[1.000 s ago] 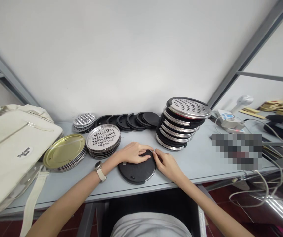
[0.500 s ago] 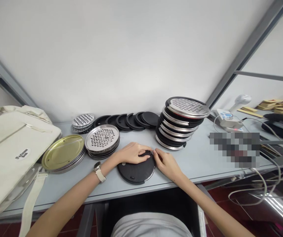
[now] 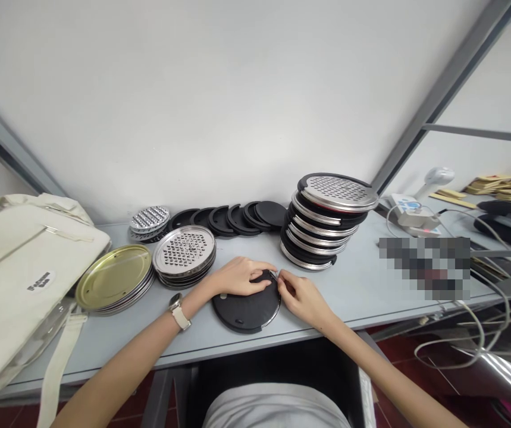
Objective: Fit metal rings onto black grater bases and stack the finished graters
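A round black disc (image 3: pixel 244 312) lies flat on the table in front of me, with a thin shiny metal edge showing along its right side. My left hand (image 3: pixel 243 276) rests on its far part, thumb and fingers stretched out and apart. At the disc's right far rim, the thumb and index finger of my right hand (image 3: pixel 300 295) are pinched together on the edge. What lies between those fingertips is mostly hidden. Left of the disc is a stack of round metal graters (image 3: pixel 186 252). To the right rises a tall stack of graters in black rims (image 3: pixel 324 229).
Gold-coloured round plates (image 3: pixel 115 276) are stacked beside a cream bag (image 3: pixel 27 285) on the left. Black discs (image 3: pixel 228 220) overlap in a row along the wall, near small grater plates (image 3: pixel 149 218). A white device (image 3: pixel 413 214) and cables (image 3: pixel 478 351) are at right.
My right hand's fingers have shifted slightly at the disc's rim, and more of its metal edge shows. The left hand and the disc stay in place.
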Available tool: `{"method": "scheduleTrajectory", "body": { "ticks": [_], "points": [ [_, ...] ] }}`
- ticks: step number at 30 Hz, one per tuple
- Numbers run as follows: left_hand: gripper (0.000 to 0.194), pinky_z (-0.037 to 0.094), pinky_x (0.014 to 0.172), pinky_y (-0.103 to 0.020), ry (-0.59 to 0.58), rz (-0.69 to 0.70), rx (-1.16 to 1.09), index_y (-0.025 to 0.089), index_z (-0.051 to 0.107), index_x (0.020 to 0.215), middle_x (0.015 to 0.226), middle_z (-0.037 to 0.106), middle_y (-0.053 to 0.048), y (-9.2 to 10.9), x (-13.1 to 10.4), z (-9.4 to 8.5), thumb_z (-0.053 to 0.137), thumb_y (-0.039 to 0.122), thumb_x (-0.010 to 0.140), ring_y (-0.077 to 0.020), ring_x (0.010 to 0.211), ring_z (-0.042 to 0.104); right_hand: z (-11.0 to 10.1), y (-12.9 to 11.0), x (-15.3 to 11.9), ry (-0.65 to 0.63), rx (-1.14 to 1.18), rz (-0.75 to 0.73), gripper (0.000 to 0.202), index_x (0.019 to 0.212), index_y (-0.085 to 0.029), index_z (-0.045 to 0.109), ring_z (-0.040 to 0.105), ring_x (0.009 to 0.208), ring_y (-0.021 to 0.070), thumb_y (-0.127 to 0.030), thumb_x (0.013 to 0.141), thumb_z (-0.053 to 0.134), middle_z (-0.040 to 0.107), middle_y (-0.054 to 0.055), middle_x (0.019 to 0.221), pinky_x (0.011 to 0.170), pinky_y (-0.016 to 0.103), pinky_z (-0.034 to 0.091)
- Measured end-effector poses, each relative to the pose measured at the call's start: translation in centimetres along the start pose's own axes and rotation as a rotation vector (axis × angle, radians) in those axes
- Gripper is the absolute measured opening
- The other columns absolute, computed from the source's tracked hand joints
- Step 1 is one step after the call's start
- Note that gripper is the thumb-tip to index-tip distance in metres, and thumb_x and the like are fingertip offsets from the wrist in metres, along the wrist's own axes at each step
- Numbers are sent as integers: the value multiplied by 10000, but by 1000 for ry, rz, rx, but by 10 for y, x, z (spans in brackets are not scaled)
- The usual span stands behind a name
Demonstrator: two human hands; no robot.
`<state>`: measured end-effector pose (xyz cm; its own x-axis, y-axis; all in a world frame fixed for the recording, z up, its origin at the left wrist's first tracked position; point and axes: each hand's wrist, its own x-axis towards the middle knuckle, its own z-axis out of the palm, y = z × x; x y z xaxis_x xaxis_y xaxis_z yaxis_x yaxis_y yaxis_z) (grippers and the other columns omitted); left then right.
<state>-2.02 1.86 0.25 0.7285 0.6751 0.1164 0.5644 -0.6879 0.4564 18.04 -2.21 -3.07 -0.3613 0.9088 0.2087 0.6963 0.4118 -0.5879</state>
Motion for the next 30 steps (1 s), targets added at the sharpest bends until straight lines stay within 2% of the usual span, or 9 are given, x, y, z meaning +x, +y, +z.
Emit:
{"method": "scheduleTrajectory", "body": {
  "ticks": [6,12,21,26,30],
  "points": [
    [364,350,560,-182,7,3,7,263,577,1194,530,464,70,1,0,-1,524,315,838,-99,499,469,-2,0,-1,-26,14,-24,233,743,-215,478,462,515,128,-272,920,337,513,-26,583,539,229,318],
    [343,342,549,-191,-2,-14,18,262,565,1161,563,469,68,4,0,-3,530,318,824,-107,508,484,-4,-2,-1,-23,60,-23,244,693,-212,456,406,490,116,-266,905,346,455,-42,551,518,225,300],
    [293,320,539,-192,5,10,37,249,561,1111,556,445,80,1,1,-2,538,295,823,-98,498,451,-7,2,1,-10,218,32,285,628,-210,298,321,530,106,-290,895,360,296,-58,562,518,225,255],
    [225,321,556,-194,28,20,67,251,576,1060,591,488,73,-2,0,-1,515,297,849,-93,530,477,-7,7,1,-1,264,38,293,640,-209,305,330,556,110,-306,914,342,297,-54,581,540,228,270],
    [207,306,533,-202,50,9,90,228,556,1040,564,465,76,0,-1,-2,518,302,851,-96,504,457,-6,7,1,-6,277,39,297,665,-208,344,365,571,117,-332,934,333,342,-48,597,555,235,294]
  ]
}}
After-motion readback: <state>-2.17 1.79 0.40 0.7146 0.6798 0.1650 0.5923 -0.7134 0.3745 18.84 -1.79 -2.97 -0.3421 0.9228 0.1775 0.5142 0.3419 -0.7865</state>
